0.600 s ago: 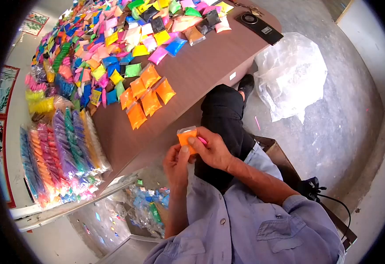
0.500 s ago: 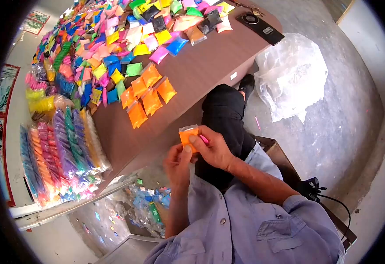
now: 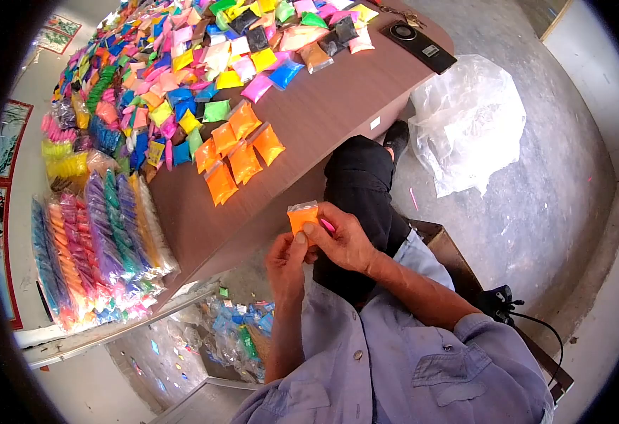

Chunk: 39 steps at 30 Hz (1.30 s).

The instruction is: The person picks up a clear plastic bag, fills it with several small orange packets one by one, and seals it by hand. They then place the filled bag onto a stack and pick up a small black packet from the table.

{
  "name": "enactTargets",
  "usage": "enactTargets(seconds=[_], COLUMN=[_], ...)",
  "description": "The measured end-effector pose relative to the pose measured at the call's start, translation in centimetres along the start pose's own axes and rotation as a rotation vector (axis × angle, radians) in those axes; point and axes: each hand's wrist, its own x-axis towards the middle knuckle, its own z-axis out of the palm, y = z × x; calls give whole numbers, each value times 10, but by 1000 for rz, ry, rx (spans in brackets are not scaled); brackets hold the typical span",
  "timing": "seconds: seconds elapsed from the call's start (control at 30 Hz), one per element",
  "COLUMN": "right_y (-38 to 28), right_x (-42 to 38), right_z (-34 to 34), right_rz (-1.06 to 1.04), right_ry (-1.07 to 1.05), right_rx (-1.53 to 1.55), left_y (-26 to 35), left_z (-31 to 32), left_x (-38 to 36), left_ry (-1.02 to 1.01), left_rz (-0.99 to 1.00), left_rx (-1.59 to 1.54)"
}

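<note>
Between both hands, above my lap, is a small orange packet [image 3: 303, 215] with a clear top edge. My right hand [image 3: 346, 239] pinches it with the thumb across its front; a pink object [image 3: 328, 225], too small to name, pokes out among the same fingers. My left hand [image 3: 286, 260] grips the packet's lower left part, thumb up against it and the other fingers curled. On the table just beyond my hands lies a cluster of several orange packets [image 3: 244, 163], filled and flat, some overlapping.
A big heap of multicoloured packets [image 3: 182, 71] covers the far left of the brown table [image 3: 309, 116]. Bundled packets in clear bags [image 3: 101, 247] lie at its left end. A black device [image 3: 419, 46] rests near the right edge. A clear plastic bag [image 3: 468, 124] is on the floor.
Hardly anything differs. Both hands keep hold of the orange packet in nearly the same place, with only a slight shift of the fingers.
</note>
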Motion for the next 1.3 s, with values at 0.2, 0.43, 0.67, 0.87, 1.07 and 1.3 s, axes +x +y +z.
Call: enactTargets(seconds=[0.2, 0.43, 0.67, 0.87, 1.07, 1.3], right_y=[-9, -6, -5, 10, 4, 0], right_x=[0, -1, 0, 0, 1, 1], right_z=[0, 0, 0, 3, 4, 3], right_rz=[47, 24, 12, 65, -38, 12], right_ry=[-25, -11, -12, -29, -12, -18], right_rx=[43, -4, -25, 166, 15, -3], left_y=[-2, 0, 1, -3, -12, -9], left_z=[-4, 0, -3, -3, -10, -12], left_x=[1, -1, -1, 0, 4, 3], left_ry=[-17, -22, -45, -4, -30, -54], left_rz=[74, 28, 71, 22, 82, 105], left_rx=[55, 28, 63, -5, 30, 76])
